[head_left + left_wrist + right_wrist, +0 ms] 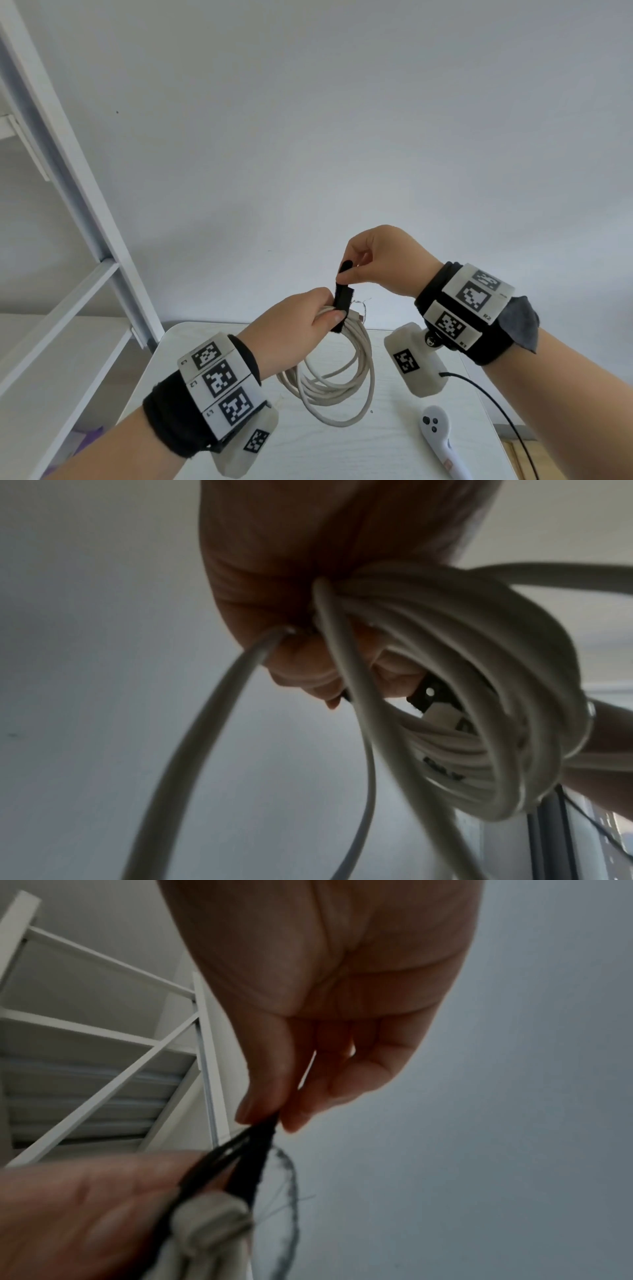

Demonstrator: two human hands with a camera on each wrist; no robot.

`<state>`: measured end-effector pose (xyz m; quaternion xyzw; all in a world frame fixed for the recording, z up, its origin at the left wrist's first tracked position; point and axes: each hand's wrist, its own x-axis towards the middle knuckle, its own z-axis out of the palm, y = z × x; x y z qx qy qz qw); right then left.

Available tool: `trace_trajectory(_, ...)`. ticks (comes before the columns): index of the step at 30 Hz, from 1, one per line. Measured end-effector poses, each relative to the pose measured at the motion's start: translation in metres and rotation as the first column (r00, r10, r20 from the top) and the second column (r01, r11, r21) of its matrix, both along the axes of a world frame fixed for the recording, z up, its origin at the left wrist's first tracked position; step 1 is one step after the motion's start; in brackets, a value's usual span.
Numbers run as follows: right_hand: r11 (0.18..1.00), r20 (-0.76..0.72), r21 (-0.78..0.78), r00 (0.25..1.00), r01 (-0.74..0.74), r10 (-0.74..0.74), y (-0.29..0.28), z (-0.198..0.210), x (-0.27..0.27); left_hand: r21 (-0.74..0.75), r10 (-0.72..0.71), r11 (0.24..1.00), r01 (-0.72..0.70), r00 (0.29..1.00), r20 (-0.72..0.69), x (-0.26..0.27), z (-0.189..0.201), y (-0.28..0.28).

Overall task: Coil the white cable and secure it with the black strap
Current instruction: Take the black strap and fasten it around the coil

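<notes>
The white cable (337,377) hangs in several loops above the white table (342,452). My left hand (308,320) grips the top of the coil, fingers curled round the bunched strands (394,607). A black strap (342,301) is wrapped round the bunch beside the left thumb. Its free end (345,265) stands upward, pinched between thumb and forefinger of my right hand (373,260). In the right wrist view the strap (253,1148) runs taut from those fingertips down to the cable bundle (209,1229). A cable plug (358,317) pokes out to the right of the strap.
A white handheld controller (440,438) lies on the table's right side, with a thin black wire (493,401) trailing off the right edge. A white shelf frame (85,222) stands at the left against the pale wall.
</notes>
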<state>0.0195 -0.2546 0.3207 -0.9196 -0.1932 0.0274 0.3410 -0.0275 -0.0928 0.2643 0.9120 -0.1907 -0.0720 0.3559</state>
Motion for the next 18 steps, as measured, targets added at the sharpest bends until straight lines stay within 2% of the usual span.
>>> trace_trajectory(3,1.0,0.097,-0.006,0.995,0.013,-0.013,0.005,0.004,-0.005,-0.146,0.03,0.988,-0.049,0.991,-0.132,0.007,0.004,0.002)
trace_trajectory(7,0.999,0.234,-0.016,0.972,-0.03,0.033,0.011,0.001,-0.02,-0.329,0.057,0.931,-0.159,0.953,-0.297,0.011,0.004,0.007)
trace_trajectory(12,0.997,0.38,-0.002,0.922,-0.081,0.076,0.011,-0.017,-0.034,-0.336,0.106,0.914,-0.227,0.933,-0.343,0.012,0.005,0.009)
trace_trajectory(18,0.988,0.399,0.138,0.917,-0.073,0.012,0.01,-0.046,-0.045,-0.313,0.149,0.913,-0.264,0.926,-0.346,0.013,0.01,0.008)
